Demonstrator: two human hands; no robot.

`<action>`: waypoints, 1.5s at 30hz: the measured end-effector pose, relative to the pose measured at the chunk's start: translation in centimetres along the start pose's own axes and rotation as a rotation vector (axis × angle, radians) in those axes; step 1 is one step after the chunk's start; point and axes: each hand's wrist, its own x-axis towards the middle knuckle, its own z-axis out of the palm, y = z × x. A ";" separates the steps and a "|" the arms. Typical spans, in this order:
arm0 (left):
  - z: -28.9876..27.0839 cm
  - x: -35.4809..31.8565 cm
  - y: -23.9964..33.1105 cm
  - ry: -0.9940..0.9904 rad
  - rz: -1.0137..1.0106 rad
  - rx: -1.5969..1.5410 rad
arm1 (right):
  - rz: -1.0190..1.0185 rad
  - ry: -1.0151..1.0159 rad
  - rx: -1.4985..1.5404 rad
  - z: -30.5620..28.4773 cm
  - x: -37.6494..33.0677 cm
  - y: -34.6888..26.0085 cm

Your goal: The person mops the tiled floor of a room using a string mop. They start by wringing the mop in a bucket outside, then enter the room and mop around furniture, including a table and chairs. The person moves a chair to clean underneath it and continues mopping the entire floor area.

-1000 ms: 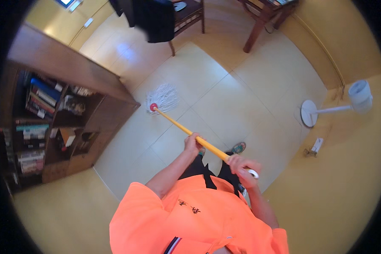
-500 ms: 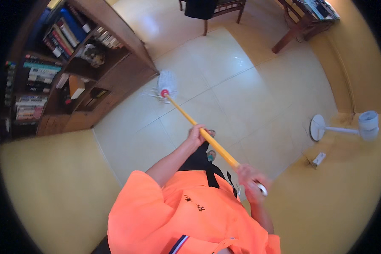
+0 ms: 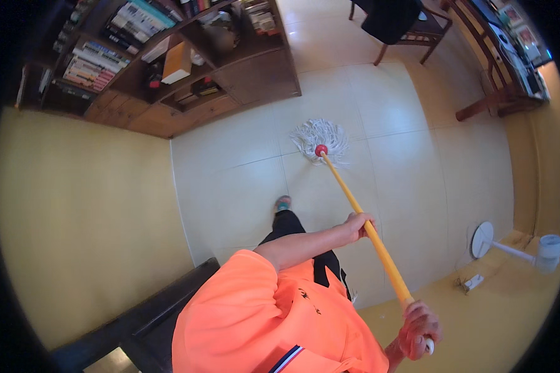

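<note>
- Your right hand (image 3: pixel 420 329), lower right, has its fingers wrapped round the end of the yellow handle (image 3: pixel 388 261); your left hand (image 3: pixel 359 225) has its fingers closed around the shaft farther up.
- The mop head (image 3: pixel 320 137), upper centre, has swung rightward from the bookcase's corner onto more open tile.
- Its strands splay on the pale tiled floor (image 3: pixel 230 186).
- Beyond: bookcase (image 3: pixel 255 78) upper left, chair (image 3: pixel 432 26) and table (image 3: pixel 486 107) upper right.
</note>
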 end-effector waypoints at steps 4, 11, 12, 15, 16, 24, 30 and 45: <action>-6.7 -1.1 8.8 0.057 0.133 -0.076 | 0.025 -0.057 0.041 9.4 3.4 4.7; -25.2 -6.8 24.1 0.243 0.401 -0.292 | 0.168 -0.238 0.126 29.4 6.2 13.9; -28.3 -8.4 26.3 0.273 0.443 -0.310 | 0.183 -0.283 0.145 32.7 6.8 15.1; -37.5 -12.1 31.3 0.325 0.630 -0.433 | 0.239 -0.431 0.234 43.0 8.1 18.0; -39.6 -14.1 32.5 0.405 0.643 -0.502 | 0.252 -0.482 0.274 45.8 8.3 19.0; -56.2 -19.8 30.8 0.504 0.695 -0.898 | 0.345 -0.779 0.397 57.8 3.1 21.7; -47.5 -17.4 25.2 0.435 0.590 -0.880 | 0.359 -0.775 0.283 49.5 5.0 18.0; -14.6 -11.7 19.3 -0.133 0.289 -0.546 | 0.284 0.191 0.447 35.9 7.9 0.5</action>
